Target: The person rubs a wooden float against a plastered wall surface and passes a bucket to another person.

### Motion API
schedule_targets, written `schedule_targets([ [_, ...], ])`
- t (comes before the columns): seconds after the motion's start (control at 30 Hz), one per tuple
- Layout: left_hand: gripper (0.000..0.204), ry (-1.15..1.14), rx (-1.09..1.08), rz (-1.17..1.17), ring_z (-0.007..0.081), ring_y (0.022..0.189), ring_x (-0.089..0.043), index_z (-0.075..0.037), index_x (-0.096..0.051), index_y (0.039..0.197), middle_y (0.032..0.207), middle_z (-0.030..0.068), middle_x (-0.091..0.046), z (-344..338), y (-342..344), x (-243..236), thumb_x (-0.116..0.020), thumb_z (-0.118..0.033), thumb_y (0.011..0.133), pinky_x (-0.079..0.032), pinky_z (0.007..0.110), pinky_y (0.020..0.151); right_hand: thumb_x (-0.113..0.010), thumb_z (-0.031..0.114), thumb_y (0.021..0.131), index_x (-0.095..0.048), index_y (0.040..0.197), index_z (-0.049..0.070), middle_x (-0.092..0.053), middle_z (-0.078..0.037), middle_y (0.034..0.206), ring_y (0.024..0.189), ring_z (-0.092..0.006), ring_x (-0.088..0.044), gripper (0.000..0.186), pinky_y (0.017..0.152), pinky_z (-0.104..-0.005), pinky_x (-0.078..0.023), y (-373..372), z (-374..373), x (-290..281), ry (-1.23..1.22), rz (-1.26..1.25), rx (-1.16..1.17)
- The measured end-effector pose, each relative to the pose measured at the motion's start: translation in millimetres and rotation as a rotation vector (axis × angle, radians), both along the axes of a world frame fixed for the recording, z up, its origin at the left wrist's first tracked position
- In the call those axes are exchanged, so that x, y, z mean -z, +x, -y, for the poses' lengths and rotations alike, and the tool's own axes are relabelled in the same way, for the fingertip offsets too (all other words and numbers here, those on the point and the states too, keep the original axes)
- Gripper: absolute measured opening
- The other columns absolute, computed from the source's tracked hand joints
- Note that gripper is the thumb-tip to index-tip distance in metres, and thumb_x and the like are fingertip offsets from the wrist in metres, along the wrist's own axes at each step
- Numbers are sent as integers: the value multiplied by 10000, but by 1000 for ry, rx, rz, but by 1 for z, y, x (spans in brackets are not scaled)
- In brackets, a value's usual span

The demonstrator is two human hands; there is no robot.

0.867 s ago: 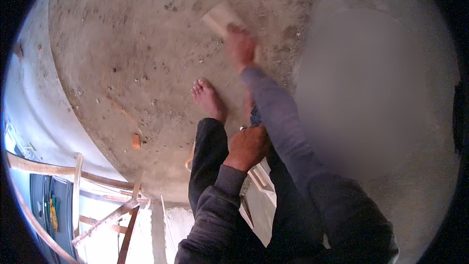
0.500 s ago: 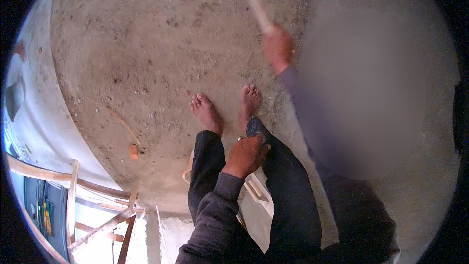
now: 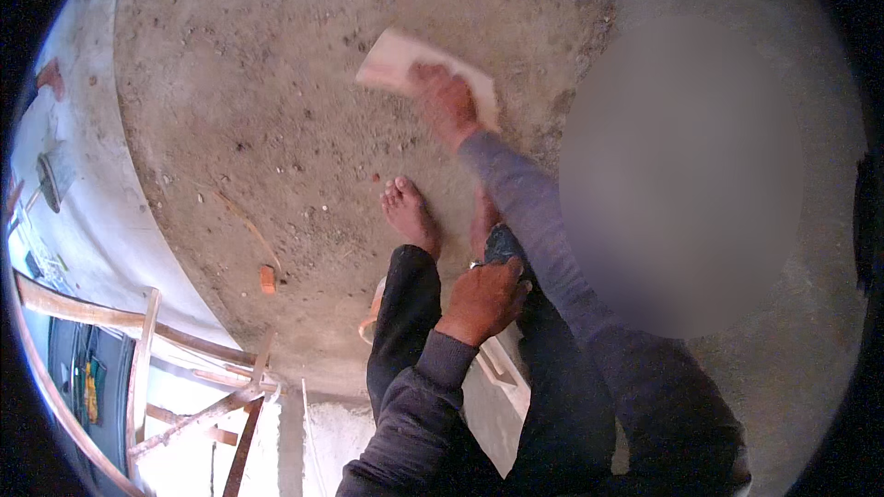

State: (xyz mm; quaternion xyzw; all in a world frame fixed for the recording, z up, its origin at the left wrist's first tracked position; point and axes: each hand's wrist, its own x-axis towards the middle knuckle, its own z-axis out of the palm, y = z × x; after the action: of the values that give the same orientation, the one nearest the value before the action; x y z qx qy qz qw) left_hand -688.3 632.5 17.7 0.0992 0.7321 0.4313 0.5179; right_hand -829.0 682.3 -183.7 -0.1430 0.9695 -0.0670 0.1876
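My right hand [image 3: 448,103] grips a pale, flat wooden float [image 3: 391,60], blurred by motion, over the rough grey-brown surface beyond my feet. My left hand [image 3: 483,299] is closed in a loose fist by my right knee, with a small silvery glint at its fingers. Whether it holds anything is hidden. Between my legs lies a light board with a raised handle [image 3: 497,364], partly covered by my left arm and trousers. My bare left foot [image 3: 407,213] stands on the rough surface; my right forearm partly covers the other foot.
An orange brick piece [image 3: 267,278] and a thin curved strip [image 3: 244,218] lie to the left. Wooden framing [image 3: 189,423] stands at the lower left. Beyond a pale band on the left, another person's foot [image 3: 51,78] shows. A blurred grey oval covers part of the right side.
My right hand has swung left and a little nearer; the float, seen edge-on before, now shows its broad face. My left hand stays by the knee, while the view has shifted slightly.
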Motion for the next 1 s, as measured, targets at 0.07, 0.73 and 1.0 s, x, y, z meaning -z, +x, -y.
schedule_targets([
  [0.07, 246, 21, 11, -24, 382, 746, -618, -36, -518, 934, 780, 193, -614, 2, -2, 0, -565, -260, 842, -482, 486, 620, -497, 85, 786, -595, 1056, 61, -610, -132, 1026, 956, -280, -590, 288, 737, -428, -497, 16, 18, -18, -237, 117, -73],
  [0.73, 213, 21, -197, -83, 361, 742, -633, -30, -632, 835, 789, 203, -634, 16, 20, -11, -589, -229, 770, -498, 448, 632, -481, 167, 812, -572, 989, 26, -619, -129, 936, 832, -271, -609, 244, 646, -404, -500, 44, 94, -24, -200, 63, -307],
  [1.0, 206, 17, -9, 43, 394, 698, -619, -44, -615, 878, 737, 197, -627, 4, 28, -9, -565, -218, 779, -498, 490, 617, -539, 130, 795, -594, 1073, 31, -617, -190, 937, 855, -364, -598, 300, 705, -441, -487, 14, -28, -45, -144, 15, 260],
])
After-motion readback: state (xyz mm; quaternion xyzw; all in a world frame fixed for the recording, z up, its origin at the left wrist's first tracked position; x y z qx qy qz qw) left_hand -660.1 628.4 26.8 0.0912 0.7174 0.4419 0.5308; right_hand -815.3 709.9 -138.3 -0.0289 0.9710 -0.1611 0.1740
